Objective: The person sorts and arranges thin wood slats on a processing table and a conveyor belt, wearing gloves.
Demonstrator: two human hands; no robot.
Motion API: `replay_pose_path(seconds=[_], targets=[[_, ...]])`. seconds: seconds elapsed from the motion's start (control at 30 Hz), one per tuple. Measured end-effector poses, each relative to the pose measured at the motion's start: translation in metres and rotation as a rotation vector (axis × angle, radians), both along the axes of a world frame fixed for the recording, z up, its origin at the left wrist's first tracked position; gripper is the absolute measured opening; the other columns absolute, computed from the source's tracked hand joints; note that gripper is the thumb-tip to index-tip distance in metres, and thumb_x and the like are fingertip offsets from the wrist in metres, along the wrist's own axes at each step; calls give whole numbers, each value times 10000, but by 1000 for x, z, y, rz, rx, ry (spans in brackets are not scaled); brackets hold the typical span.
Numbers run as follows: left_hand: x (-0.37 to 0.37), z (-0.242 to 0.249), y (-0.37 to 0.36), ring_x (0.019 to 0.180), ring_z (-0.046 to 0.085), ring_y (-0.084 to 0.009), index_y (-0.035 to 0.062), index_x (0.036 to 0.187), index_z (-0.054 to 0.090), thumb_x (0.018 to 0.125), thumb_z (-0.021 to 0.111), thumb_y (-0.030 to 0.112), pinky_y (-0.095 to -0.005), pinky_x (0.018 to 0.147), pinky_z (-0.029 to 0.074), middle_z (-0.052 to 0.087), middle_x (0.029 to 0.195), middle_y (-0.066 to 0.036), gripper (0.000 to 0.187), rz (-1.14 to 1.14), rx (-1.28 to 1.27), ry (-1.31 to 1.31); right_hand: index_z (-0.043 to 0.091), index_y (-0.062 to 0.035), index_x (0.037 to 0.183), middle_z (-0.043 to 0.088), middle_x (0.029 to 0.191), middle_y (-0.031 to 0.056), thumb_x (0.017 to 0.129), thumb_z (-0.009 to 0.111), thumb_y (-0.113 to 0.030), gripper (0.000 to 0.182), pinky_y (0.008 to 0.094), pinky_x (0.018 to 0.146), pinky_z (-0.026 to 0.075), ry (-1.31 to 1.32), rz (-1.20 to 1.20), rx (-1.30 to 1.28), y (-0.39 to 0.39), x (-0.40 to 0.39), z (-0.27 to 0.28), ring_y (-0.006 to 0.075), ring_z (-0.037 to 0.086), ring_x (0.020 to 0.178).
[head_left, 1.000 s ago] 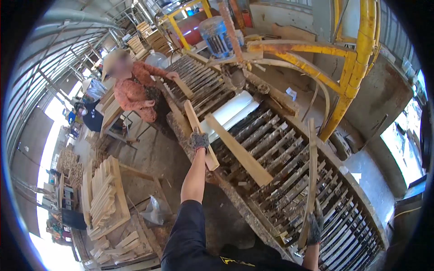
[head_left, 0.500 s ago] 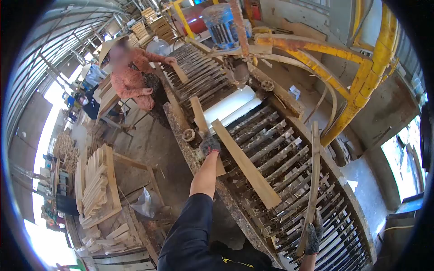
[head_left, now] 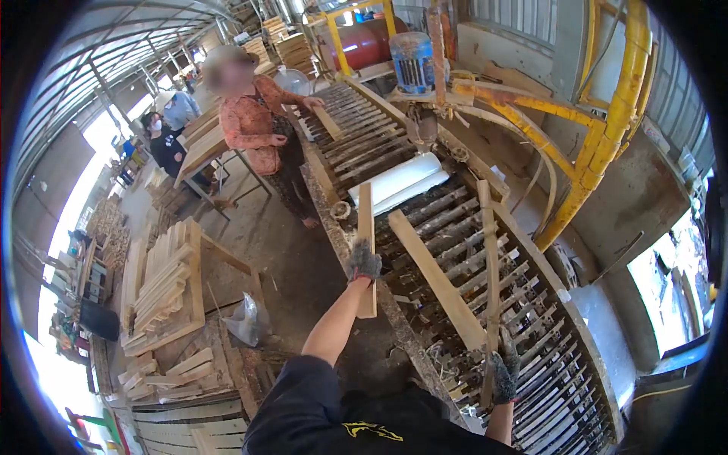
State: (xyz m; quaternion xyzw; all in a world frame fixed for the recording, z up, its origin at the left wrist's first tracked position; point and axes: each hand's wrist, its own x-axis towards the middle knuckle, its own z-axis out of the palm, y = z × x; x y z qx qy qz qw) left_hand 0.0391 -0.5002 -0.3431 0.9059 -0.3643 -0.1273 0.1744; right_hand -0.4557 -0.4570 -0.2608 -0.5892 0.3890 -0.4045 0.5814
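My left hand point(head_left: 364, 260), in a dark glove, is closed round a narrow wooden board point(head_left: 365, 216) at the near side rail of the slatted machine bed point(head_left: 561, 356). At the lower right, my gloved right hand point(head_left: 504, 373) grips the lower end of a long, slightly bent wooden strip point(head_left: 491, 265) lying over the slats. Between my hands, a wider plank point(head_left: 438, 280) rests slantwise on the bed. White rollers point(head_left: 398, 182) cross the machine beyond these pieces.
A co-worker point(head_left: 254, 117) stands across at the left, one hand on a board point(head_left: 327, 121). A blue motor point(head_left: 413, 64) and yellow frame point(head_left: 599, 159) rise beyond the bed. Stacked wood point(head_left: 163, 280) lies at the left; other people point(head_left: 163, 144) are farther back.
The view has shifted. The board in my left hand has turned more upright in the view and sits over the near rail. The long strip in my right hand has moved left, closer to the wider plank.
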Motion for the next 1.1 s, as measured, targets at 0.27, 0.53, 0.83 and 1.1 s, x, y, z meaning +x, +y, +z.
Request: replay_pose_path(seconds=[0.27, 0.53, 0.83, 1.1], targets=[[-73, 126, 176, 919, 661, -221, 92, 1524, 347, 940, 706, 325, -400, 723, 618, 555, 1214, -114, 724, -139, -1341, 1624, 522, -11, 1441, 550, 1436, 151, 874, 696, -53, 594, 373, 1139, 366, -78, 245, 74, 21, 88, -3, 259, 523, 1312], [-39, 117, 345, 933, 636, -223, 144, 1558, 295, 946, 674, 451, -373, 743, 591, 543, 1305, -96, 783, 0, -1536, 1361, 556, -91, 1423, 571, 1423, 139, 939, 689, -218, 518, 382, 1115, 420, 58, 567, -402, 163, 283, 38, 273, 537, 1324], [-4, 51, 677, 1180, 566, -197, 50, 1464, 464, 889, 754, 362, -340, 1000, 473, 618, 1313, -102, 715, 476, -1268, 697, 508, -20, 1420, 560, 1363, 220, 904, 700, -270, 605, 480, 1074, 419, 78, 739, -925, 525, 379, 13, 377, 542, 1241], [-147, 73, 968, 1159, 646, -347, 70, 1319, 608, 769, 780, 518, -452, 953, 518, 671, 1237, -198, 730, 903, 21, 282, 494, -79, 1438, 555, 1392, 178, 956, 627, -352, 569, 468, 1070, 420, 171, 1961, -1077, 659, 362, -56, 378, 527, 1264]])
